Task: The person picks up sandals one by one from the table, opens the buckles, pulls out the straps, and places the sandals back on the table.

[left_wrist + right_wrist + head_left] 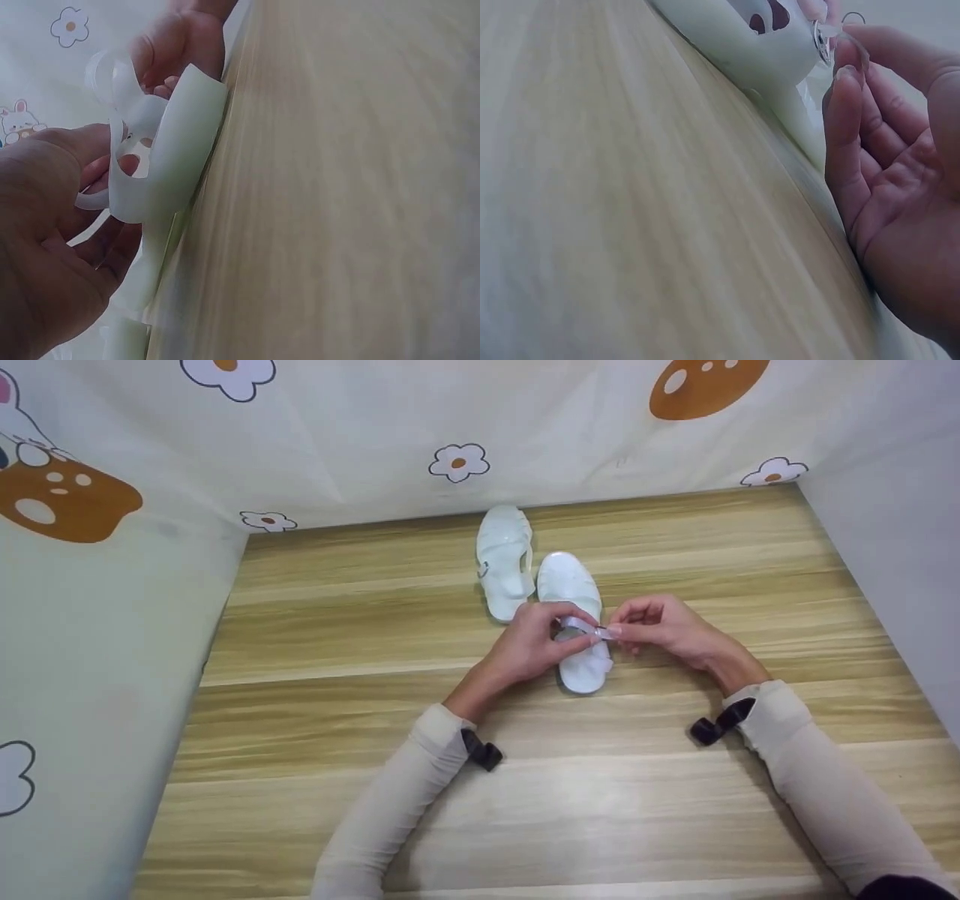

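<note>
Two white sandals lie on the wooden surface, toes pointing away from me. Both hands are at the ankle strap (pixel 576 624) of the nearer sandal (pixel 566 577). My left hand (pixel 534 643) holds the strap, thumb and fingers on either side near its buckle end. From the right, my right hand (pixel 671 631) pinches the strap's tip between thumb and forefinger. A small metal buckle (pixel 822 41) shows beside those fingertips in the right wrist view. In the left wrist view the white heel (pixel 187 142) stands upright between the hands.
The other sandal (pixel 504 529) lies to the left and farther back, its strap at its right side. A patterned cloth wall (pixel 360 442) rises behind, with pale walls at left and right. Wood-grain surface (pixel 585 810) extends toward me between the sleeves.
</note>
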Demonstrator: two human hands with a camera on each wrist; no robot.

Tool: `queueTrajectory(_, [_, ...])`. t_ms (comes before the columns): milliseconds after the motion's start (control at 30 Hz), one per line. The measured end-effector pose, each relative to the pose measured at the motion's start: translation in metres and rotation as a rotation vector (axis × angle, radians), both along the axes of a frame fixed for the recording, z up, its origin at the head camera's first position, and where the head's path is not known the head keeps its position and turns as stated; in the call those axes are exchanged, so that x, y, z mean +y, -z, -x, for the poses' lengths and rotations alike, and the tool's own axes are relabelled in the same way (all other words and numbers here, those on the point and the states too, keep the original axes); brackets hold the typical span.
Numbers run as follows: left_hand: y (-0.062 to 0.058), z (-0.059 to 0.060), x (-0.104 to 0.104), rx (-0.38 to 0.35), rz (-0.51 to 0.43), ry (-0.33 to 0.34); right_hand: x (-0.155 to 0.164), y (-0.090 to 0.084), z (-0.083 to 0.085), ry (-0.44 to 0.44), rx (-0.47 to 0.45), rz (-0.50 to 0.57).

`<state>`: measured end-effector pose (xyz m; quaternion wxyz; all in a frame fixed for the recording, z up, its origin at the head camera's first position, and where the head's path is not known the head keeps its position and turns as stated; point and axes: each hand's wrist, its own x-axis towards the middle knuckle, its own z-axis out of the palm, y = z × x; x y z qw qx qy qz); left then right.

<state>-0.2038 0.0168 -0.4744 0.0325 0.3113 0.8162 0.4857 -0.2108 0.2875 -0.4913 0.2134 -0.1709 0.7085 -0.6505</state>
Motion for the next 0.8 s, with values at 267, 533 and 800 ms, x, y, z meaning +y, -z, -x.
queueTrajectory(267, [-0.0008,-0.0021,0.0010,0.008,0.017,-0.014,-0.0015,-0.0002,-0.0001,0.009,-0.011,0.000])
queueTrajectory(533, [-0.0014,-0.0033,0.0019,0.015,0.025,-0.002,-0.0030,-0.0014,0.0004,0.035,-0.027,-0.019])
queueTrajectory(800, [-0.0014,-0.0045,0.0030,0.038,0.023,0.005,-0.0040,-0.0013,0.0002,0.055,-0.031,-0.032])
